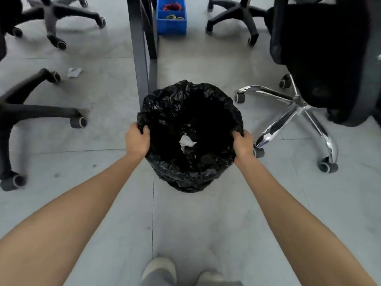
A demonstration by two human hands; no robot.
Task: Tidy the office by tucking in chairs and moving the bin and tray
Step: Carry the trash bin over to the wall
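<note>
A round bin (191,174) lined with a black plastic bag stands on the grey floor in the middle of the view, with crumpled white paper (186,141) inside. My left hand (137,140) grips its left rim and my right hand (243,142) grips its right rim, fingers curled over the bag's edge. A black chair with a chrome base (296,108) stands to the right. A blue tray (171,16) holding small coloured items sits on the floor at the top, under the desk.
A grey desk leg (142,50) rises just behind the bin. Black chair bases (26,112) (55,17) (237,13) stand at left, upper left and upper right. A scrap of white paper (74,72) lies on the floor at left. My feet (160,269) show at the bottom.
</note>
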